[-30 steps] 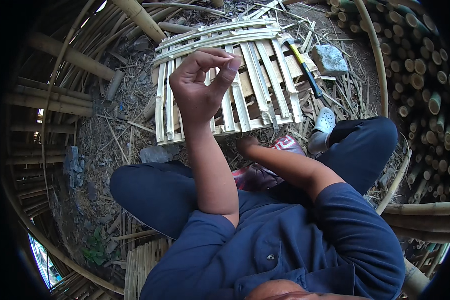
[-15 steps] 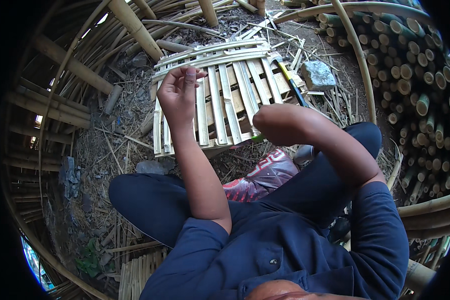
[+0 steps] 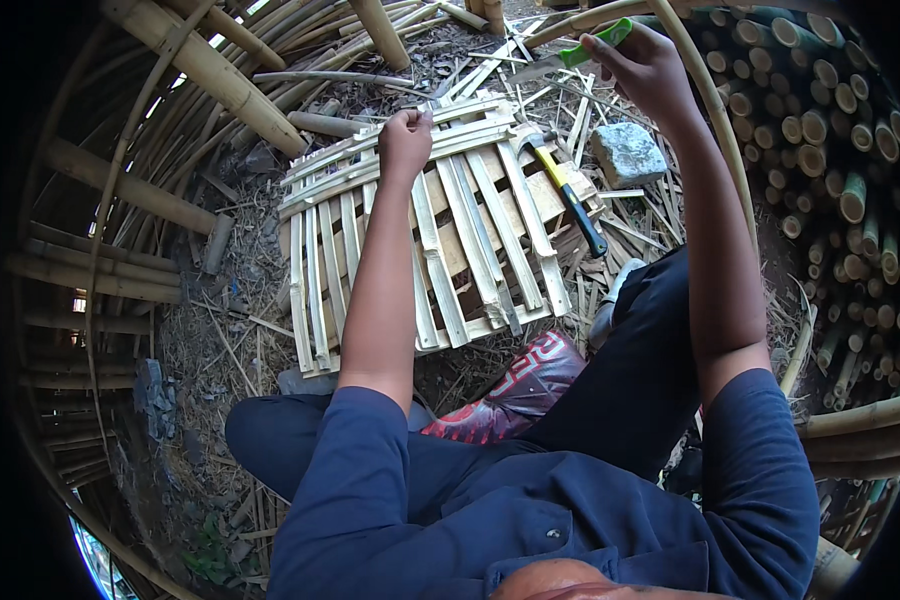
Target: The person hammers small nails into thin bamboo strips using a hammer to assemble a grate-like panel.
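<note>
"Bamboo, pale and split, makes that slatted panel (image 3: 432, 255) before the knees (image 3: 275, 435). Why's the left hand (image 3: 404, 147) at its far strips?"

"Steadying, maybe. It's curled closed; I can't tell whether it grips anything."

"And the right hand (image 3: 652, 72)?"

"Wrapped around a green-handled knife (image 3: 610, 40), raised well apart, probably for clearance. The hammer (image 3: 568, 195) lies along the panel's right side, likely for easy reach."
</note>
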A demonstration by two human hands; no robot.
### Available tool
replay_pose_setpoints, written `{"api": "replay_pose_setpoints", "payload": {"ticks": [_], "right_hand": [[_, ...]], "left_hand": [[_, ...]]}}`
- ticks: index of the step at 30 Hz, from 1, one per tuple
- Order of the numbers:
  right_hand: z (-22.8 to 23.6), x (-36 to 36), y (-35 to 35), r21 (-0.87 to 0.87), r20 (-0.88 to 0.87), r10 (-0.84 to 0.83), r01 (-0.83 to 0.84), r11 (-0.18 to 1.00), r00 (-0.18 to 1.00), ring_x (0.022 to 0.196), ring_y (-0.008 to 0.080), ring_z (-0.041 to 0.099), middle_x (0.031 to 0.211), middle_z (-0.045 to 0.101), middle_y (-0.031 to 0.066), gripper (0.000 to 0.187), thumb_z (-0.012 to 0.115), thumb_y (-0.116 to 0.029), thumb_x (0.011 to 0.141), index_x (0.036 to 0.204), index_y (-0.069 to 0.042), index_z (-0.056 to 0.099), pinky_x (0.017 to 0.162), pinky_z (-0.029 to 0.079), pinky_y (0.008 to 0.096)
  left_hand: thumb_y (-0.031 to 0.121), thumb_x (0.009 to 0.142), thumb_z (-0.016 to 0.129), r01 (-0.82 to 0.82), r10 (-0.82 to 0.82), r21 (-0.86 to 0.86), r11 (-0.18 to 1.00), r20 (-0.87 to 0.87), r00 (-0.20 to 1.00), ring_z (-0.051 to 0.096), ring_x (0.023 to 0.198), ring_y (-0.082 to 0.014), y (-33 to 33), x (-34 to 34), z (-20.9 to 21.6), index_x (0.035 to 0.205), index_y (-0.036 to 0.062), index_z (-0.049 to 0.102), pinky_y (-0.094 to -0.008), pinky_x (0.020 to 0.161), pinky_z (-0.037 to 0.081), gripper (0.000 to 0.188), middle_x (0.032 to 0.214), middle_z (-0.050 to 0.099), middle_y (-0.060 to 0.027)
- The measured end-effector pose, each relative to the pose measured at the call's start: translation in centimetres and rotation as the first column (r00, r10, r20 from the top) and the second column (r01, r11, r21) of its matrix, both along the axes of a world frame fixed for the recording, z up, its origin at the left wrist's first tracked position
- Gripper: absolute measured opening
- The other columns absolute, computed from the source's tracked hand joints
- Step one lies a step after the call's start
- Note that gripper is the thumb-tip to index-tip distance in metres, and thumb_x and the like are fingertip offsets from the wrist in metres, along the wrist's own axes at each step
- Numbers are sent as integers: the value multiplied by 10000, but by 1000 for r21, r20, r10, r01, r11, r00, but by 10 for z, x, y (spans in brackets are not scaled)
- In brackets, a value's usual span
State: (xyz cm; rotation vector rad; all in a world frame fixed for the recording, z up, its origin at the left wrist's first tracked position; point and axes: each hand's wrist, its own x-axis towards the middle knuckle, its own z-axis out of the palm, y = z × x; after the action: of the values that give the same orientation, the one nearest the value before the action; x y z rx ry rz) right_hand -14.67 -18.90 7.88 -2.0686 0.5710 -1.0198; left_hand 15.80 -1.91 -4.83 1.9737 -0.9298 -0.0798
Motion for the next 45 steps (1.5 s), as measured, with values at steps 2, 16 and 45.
{"api": "replay_pose_setpoints", "payload": {"ticks": [2, 16, 45], "right_hand": [[-6, -4, -15, 57, 57, 18, -21, 998, 998, 658, 74, 676, 811, 706, 37, 292, 692, -290, 1015, 1102, -15, 644, 495, 473, 211], [-76, 88, -51, 521, 171, -124, 17, 854, 977, 650, 103, 568, 721, 584, -6, 274, 622, -300, 1058, 1048, -26, 637, 722, 534, 295], [-137, 185, -26, 271, 9, 58, -58, 961, 998, 478, 78, 334, 467, 413, -33, 625, 676, -399, 998, 521, -23, 525, 434, 288, 346]], "left_hand": [[314, 983, 673, -24, 22, 45, 999, 48, 999, 745, 858, -317, -42, 1, -10, 990, -9, 737, -417, 797, 565, 329, 925, 767, -176], [191, 996, 541, -83, -29, 232, 969, 441, 897, 606, 1117, -337, -123, 2, -96, 1030, 44, 616, -490, 1088, 384, 168, 1176, 630, -155], [206, 987, 531, -167, 45, 275, 947, 400, 916, 567, 1200, -350, -118, 10, -87, 1059, 64, 647, -478, 1131, 373, 197, 1193, 635, -131]]}}
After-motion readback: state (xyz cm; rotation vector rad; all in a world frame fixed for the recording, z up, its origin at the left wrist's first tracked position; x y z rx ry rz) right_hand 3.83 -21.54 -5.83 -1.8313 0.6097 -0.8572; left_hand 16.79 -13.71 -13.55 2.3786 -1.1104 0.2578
